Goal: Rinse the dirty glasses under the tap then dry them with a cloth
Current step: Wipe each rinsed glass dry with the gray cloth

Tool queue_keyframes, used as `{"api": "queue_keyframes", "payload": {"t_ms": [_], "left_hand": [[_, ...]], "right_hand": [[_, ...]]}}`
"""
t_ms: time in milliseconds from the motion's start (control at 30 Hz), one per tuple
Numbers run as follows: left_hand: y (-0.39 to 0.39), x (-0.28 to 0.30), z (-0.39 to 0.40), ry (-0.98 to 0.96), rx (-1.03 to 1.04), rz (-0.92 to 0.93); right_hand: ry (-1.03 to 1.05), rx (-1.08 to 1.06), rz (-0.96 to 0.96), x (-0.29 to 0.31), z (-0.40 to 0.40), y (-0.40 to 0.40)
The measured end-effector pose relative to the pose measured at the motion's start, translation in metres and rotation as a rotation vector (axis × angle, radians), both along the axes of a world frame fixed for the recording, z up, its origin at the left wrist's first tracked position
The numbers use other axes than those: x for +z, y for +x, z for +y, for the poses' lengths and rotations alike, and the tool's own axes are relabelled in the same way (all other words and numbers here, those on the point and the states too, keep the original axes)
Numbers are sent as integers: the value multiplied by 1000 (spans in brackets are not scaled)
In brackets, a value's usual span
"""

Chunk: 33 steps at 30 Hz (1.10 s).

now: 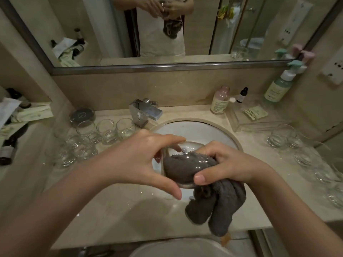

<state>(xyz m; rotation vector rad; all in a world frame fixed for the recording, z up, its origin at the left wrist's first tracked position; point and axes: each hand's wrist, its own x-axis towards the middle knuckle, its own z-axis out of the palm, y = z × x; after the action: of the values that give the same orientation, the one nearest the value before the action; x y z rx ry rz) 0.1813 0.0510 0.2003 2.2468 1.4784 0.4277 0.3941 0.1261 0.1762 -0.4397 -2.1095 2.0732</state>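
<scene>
The left hand (137, 160) is holding a glass (167, 164) over the sink (219, 132), while the right hand (226, 164) is pressing the grey cloth (213, 201) inside it. Drying seems in hand; next, I think, it is going to the worktop's (250, 145) right edge.

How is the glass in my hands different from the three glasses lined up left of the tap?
The held glass is tipped on its side over the sink; the three glasses stand upright on the counter. The held glass is stuffed with the grey cloth; those three look empty. All are clear, short tumblers.
</scene>
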Motion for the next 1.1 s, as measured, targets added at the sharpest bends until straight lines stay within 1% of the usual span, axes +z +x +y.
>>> {"api": "queue_keyframes", "payload": {"t_ms": [67,100,133,167,233,267,300,400,467,533,600,700,767,800,867,933,1033,1100], "left_hand": [[-1,-2,0,-15,1,-2],[0,-3,0,-63,27,-39],[0,-4,1,-150,61,-99],[-1,-7,3,-274,87,-185],[-3,-15,5,-534,112,-435],[-4,-21,6,-619,129,-543],[-4,-25,6,-673,140,-608],[-5,-35,6,-795,134,-708],[-8,-41,5,-903,121,-814],[-11,-50,1,-955,148,-912],[-14,-62,-4,-963,220,-995],[-20,-82,-10,-957,441,-1197],[-26,-94,-13,-883,595,-1323],[-29,-98,-13,-826,637,-1359],[-38,-106,-13,-707,698,-1366],[-49,-113,-11,-582,753,-1354],[-67,-121,-9,-412,843,-1261],[-80,-127,-9,-328,902,-1160]], "right_hand": [[6,12,-20,-1,-1,-1],[25,24,-38,0,-1,-1],[54,40,-63,1,-1,-1],[90,56,-93,2,-1,-1],[156,80,-151,4,0,-1],[182,82,-175,4,0,-2],[195,80,-189,4,0,-3],[127,51,-172,2,1,-5],[65,30,-141,1,2,-4],[52,-23,-127,-3,5,-3],[86,-153,-129,-10,6,-5],[112,-382,-105,-25,4,-13],[67,-544,-92,-34,1,-19],[40,-609,-82,-39,0,-22],[-29,-686,-60,-45,-3,-28],[-78,-705,-57,-51,-7,-34],[-128,-717,-67,-59,-13,-42],[-181,-742,-71,-64,-16,-48]]}}
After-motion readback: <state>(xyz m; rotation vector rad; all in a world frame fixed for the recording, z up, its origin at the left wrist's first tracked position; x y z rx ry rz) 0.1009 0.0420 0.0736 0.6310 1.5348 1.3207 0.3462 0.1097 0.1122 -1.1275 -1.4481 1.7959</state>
